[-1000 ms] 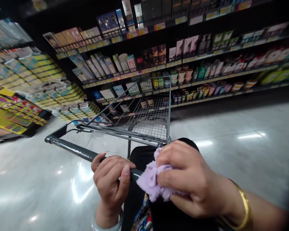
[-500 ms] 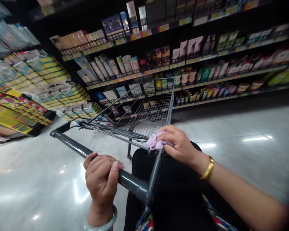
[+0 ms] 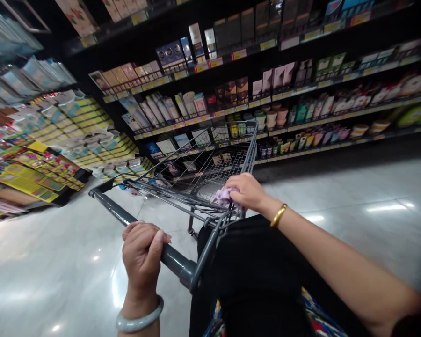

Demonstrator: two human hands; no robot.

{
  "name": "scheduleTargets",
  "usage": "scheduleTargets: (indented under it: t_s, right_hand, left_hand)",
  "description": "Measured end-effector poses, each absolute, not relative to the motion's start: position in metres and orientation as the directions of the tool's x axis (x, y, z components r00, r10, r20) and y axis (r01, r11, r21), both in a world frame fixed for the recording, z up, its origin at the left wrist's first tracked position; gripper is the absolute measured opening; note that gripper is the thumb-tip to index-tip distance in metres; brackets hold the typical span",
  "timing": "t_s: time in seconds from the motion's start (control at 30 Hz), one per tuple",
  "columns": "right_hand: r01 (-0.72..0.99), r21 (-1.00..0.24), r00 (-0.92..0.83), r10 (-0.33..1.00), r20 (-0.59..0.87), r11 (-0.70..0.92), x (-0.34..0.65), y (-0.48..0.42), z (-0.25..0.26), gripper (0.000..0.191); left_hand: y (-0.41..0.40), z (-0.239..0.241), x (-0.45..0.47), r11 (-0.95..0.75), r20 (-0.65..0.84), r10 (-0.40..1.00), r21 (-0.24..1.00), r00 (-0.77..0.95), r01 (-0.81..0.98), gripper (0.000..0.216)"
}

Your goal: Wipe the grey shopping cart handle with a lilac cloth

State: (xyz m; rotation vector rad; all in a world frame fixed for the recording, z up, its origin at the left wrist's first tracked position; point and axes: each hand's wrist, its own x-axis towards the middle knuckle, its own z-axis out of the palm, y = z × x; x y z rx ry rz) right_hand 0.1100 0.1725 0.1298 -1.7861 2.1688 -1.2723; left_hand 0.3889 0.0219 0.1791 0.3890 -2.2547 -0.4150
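My left hand (image 3: pixel 142 249) is wrapped round the grey push bar of a shopping cart (image 3: pixel 177 263), near the middle of the bar. A pale bangle circles that wrist. Farther forward, my right hand (image 3: pixel 246 191) grips a crumpled light purple cloth (image 3: pixel 223 195). The cloth is pressed against the top rail of the cart's wire basket, close to the corner where the handle joins. Part of it is hidden under my fingers. A gold bracelet sits on the right wrist. Behind the hand, the basket's wire mesh stretches away toward the shelves.
Long dark shelves (image 3: pixel 243 100) of boxes, bottles and tubes run across the back. On the left hang yellow-striped packets (image 3: pixel 87 124), and a low colourful display stand (image 3: pixel 38 180) stands on the floor. Shiny grey floor (image 3: pixel 73 262) lies around the cart. My black-clothed legs (image 3: pixel 252 267) are close behind it.
My right hand has slid the cloth forward along the basket's rail, away from the handle joint. The left hand keeps hold of the push bar. The view has shifted slightly.
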Motion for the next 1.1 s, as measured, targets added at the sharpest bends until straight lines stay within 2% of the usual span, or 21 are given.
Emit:
scheduleTargets:
  t_s: [0.07, 0.17, 0.3, 0.43, 0.53, 0.67, 0.73, 0.83, 0.9, 0.97, 1.03, 1.1]
  right_hand:
    - [-0.821, -0.552, -0.388, -0.850, 0.356, 0.143, 0.096, 0.165, 0.136, 0.026]
    - [-0.830, -0.514, -0.392, -0.881, 0.266, 0.214, 0.095, 0.158, 0.145, 0.025]
    - [-0.848, -0.493, -0.362, -0.893, 0.267, 0.196, 0.118, 0.155, 0.143, 0.023]
    - [-0.823, -0.556, -0.348, -0.878, 0.329, 0.118, 0.122, 0.157, 0.129, 0.023]
    - [-0.798, -0.589, -0.397, -0.846, 0.357, 0.126, 0.119, 0.156, 0.123, 0.024]
    - [-0.819, -0.511, -0.498, -0.767, 0.405, 0.262, 0.146, 0.150, 0.126, 0.021]
    - [-0.864, -0.472, -0.405, -0.798, 0.447, 0.175, 0.162, 0.148, 0.126, 0.019]
    - [-0.880, -0.475, -0.269, -0.836, 0.478, 0.011, 0.157, 0.147, 0.124, 0.022]
    - [-0.875, -0.480, -0.315, -0.827, 0.466, 0.063, 0.134, 0.149, 0.121, 0.023]
    - [-0.849, -0.486, -0.444, -0.782, 0.438, 0.210, 0.109, 0.150, 0.120, 0.022]
    - [-0.813, -0.480, -0.538, -0.738, 0.407, 0.328, 0.097, 0.146, 0.120, 0.022]
    - [-0.817, -0.452, -0.543, -0.745, 0.388, 0.359, 0.100, 0.139, 0.120, 0.022]
  left_hand:
    - [0.017, 0.180, 0.389, 0.905, 0.648, -0.391, 0.402, -0.654, -0.143, 0.035]
    - [0.011, 0.180, 0.392, 0.903, 0.646, -0.401, 0.400, -0.650, -0.160, 0.038]
    - [-0.001, 0.178, 0.404, 0.884, 0.665, -0.439, 0.441, -0.604, -0.156, 0.039]
    - [-0.021, 0.182, 0.413, 0.866, 0.630, -0.455, 0.478, -0.629, -0.147, 0.040]
    - [-0.025, 0.195, 0.415, 0.864, 0.516, -0.465, 0.440, -0.719, -0.243, 0.043]
    - [0.018, 0.212, 0.416, 0.848, 0.317, -0.494, 0.379, -0.809, -0.370, 0.038]
    - [0.053, 0.212, 0.415, 0.899, 0.313, -0.415, 0.283, -0.854, -0.333, 0.043]
    - [0.091, 0.197, 0.406, 0.908, 0.432, -0.388, 0.029, -0.814, -0.417, 0.055]
    - [0.097, 0.184, 0.396, 0.883, 0.558, -0.340, -0.087, -0.757, -0.461, 0.042]
    - [0.088, 0.173, 0.386, 0.846, 0.650, -0.298, -0.159, -0.699, -0.508, 0.031]
    - [0.074, 0.167, 0.379, 0.806, 0.688, -0.287, -0.203, -0.666, -0.557, 0.026]
    - [0.058, 0.166, 0.376, 0.772, 0.699, -0.294, -0.228, -0.652, -0.594, 0.026]
